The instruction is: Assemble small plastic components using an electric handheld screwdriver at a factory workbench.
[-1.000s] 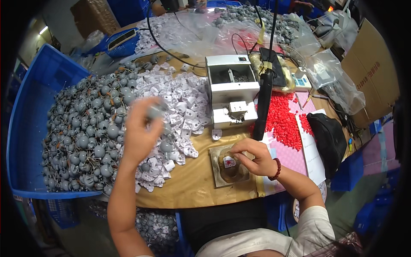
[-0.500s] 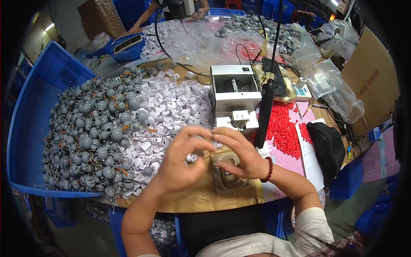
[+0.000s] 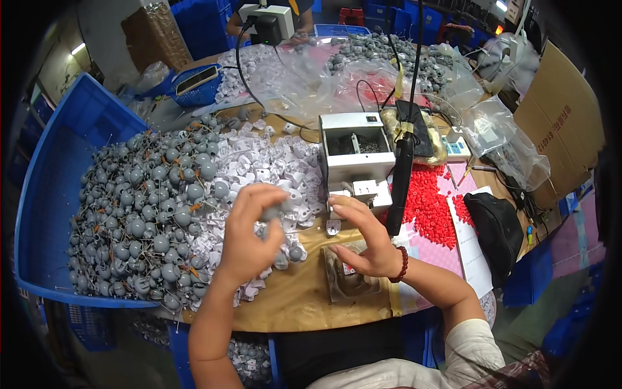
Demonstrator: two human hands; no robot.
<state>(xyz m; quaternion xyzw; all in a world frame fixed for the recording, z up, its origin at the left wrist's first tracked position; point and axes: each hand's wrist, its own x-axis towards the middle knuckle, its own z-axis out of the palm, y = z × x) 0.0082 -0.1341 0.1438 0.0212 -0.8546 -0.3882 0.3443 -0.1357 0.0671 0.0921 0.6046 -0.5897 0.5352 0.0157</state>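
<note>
I see the left hand (image 3: 254,235) raised just above the worktop (image 3: 304,295), its grip clamped on a small grey round part (image 3: 271,212) pinched between thumb and fingertips; the part sits at the top of that grip, and I cannot tell which way its long axis points, nor whether a wire trails from it; the right hand (image 3: 363,240) hovers just to the right of the held part, fingers spread and curled, its grip apart and holding nothing that I can make out; the gap between the two hands is small, and the right hand is the nearer free one to the part.

Below the right grip, touching the heel of the hand or just under it, lies a dull metal fixture plate (image 3: 350,280) with a recess; beyond both grips stands a boxy white machine (image 3: 356,152) with an open dark well on top, and a black rod-like tool (image 3: 402,175) hangs upright just right of the right hand.

Left of the left grip spreads a heap of grey ball-shaped parts (image 3: 139,220) with thin wire leads, matte and rubbery by the look, spilling into a blue plastic crate (image 3: 58,162); between that heap and the grips lies a drift of white plastic housings (image 3: 259,162), angular and glossy; right of the tool is a scatter of small red pieces (image 3: 431,201), bead-like.
</note>
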